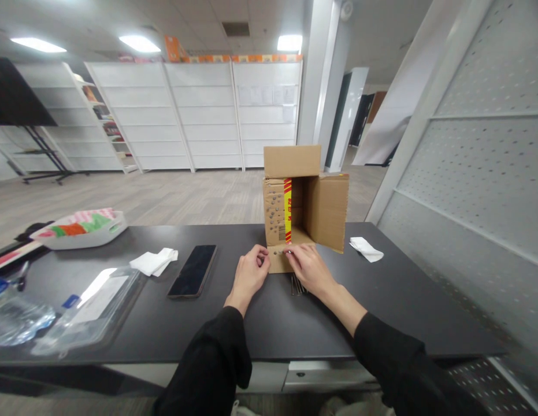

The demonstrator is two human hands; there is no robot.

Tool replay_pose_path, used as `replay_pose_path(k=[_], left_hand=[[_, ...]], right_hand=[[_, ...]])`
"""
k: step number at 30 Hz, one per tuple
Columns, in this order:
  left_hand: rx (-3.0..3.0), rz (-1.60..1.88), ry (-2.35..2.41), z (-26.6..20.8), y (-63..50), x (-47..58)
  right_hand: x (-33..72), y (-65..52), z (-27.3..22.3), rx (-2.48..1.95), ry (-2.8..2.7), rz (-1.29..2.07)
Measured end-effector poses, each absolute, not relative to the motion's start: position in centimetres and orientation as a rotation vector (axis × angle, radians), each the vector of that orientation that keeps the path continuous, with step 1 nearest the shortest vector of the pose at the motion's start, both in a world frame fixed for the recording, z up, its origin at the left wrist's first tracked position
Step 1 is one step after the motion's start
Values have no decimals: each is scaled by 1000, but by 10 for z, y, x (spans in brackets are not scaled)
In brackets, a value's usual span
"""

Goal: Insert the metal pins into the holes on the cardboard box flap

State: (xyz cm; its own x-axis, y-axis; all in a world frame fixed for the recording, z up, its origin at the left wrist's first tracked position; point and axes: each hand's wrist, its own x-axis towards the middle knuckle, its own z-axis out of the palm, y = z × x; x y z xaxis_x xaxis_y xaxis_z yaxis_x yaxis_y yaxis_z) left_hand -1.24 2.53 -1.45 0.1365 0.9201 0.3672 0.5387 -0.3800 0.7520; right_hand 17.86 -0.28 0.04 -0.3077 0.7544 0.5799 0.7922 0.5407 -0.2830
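Observation:
An open cardboard box [329, 211] stands on the dark table, its opening facing me. Several round metal heads dot its left flap [275, 214], and a few more show on the lower flap [279, 264]. My right hand [310, 268] rests over that lower flap, thumb and forefinger pinching a small shiny metal piece [288, 251]. Beside the flap's left edge, my left hand [251, 271] is closed with curled fingers; whatever it holds is hidden. Several long thin screws or nails [298, 286] lie on the table, partly under my right hand.
To the left are a phone [193, 271], folded tissues [155, 262], a clear plastic case [97, 309], a water bottle [19, 315] and a white basket [84, 237]. Another tissue [366, 249] lies right of the box. A perforated panel [477, 173] borders the table's right side.

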Motion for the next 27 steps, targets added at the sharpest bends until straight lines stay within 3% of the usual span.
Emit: replay_pose_path(k=[27], left_hand=[[1952,1149,1385,-14,25,-12]], right_hand=[[179,1,-6,-1181,-1999,-88]])
